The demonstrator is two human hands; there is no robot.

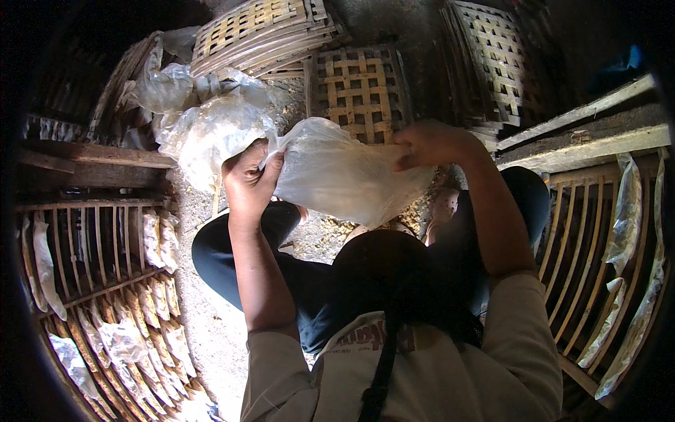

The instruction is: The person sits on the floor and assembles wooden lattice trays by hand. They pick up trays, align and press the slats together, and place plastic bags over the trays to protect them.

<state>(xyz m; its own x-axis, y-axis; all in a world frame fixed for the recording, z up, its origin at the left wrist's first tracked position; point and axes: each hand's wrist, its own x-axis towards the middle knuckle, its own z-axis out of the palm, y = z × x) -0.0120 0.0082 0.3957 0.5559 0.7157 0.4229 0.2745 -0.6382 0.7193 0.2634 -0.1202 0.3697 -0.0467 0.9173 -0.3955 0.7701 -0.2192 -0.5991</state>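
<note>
A clear plastic sheet (337, 172) is stretched between my two hands in front of my knees. My left hand (252, 172) pinches its upper left corner between thumb and fingers. At the other side my right hand (432, 144) grips the sheet's right edge, fingers closed on it. Beyond the sheet lies a woven bamboo tray (360, 88), its near part covered by the plastic. Close to my left hand is a heap of crumpled clear plastic (218, 126).
Stacked woven trays stand at the far left (249, 32) and far right (496, 56). Slatted wooden racks flank me; the left rack (88, 243) holds several plastic-wrapped slabs (140, 344), the right rack (576, 239) some plastic strips (626, 218). Crumbs litter the floor (211, 309).
</note>
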